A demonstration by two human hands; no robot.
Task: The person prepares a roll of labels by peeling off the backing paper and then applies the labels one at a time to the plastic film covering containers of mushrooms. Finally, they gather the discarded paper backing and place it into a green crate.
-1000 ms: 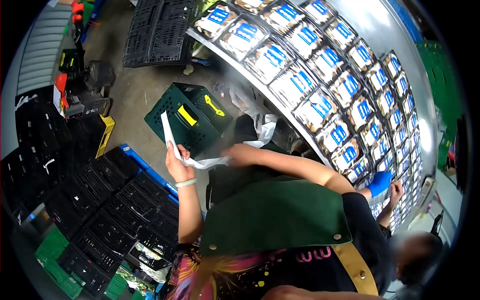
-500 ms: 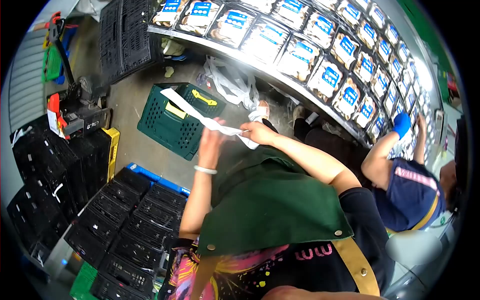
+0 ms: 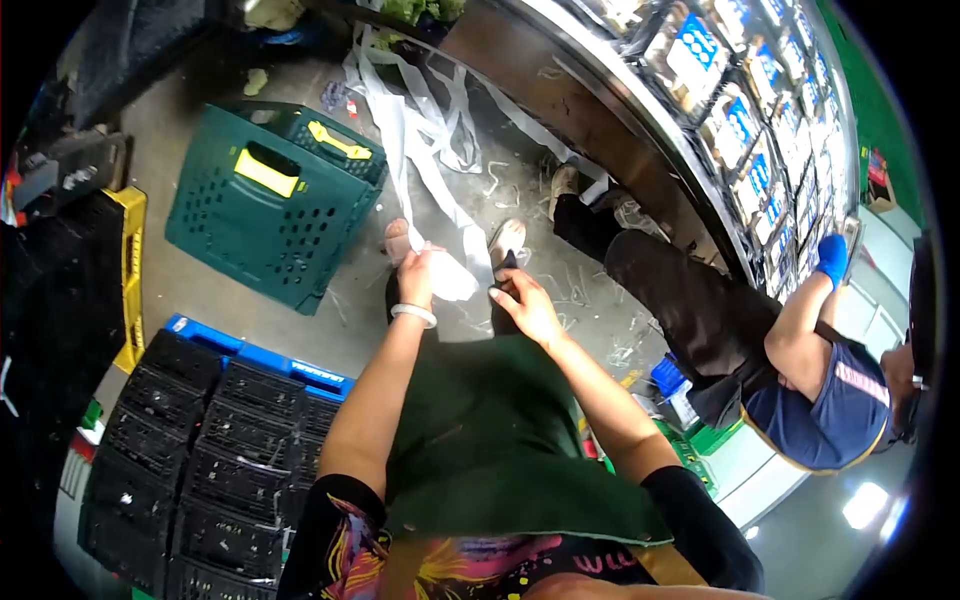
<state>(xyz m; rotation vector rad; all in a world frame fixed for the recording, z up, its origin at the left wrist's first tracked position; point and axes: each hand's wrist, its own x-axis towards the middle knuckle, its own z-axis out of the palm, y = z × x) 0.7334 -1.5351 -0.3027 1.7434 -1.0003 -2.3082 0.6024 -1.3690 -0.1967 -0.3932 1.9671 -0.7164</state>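
Observation:
A long white plastic strip [image 3: 476,262] hangs between my hands in front of the green apron [image 3: 480,400], trailing to the floor. My left hand [image 3: 417,277], with a pale bracelet at the wrist, is closed on a bunched part of it. At the strip's other edge, the thumb and fingers of my right hand [image 3: 524,305] pinch it. Its loose end lies over the top of the apron. More white strips [image 3: 398,125] lie tangled on the floor beyond my hands.
A green crate [image 3: 270,215] with yellow handles stands left of my feet. Black crates [image 3: 225,470] are stacked at lower left. On the right, a co-worker in a blue glove [image 3: 831,258] stands by the table of labelled packs [image 3: 740,120]. Scraps litter the floor.
My view has swung down and toward the floor. The strip, stretched level between my hands before, now hangs down and is bunched in my left hand. The tangled strips appear longer and nearer.

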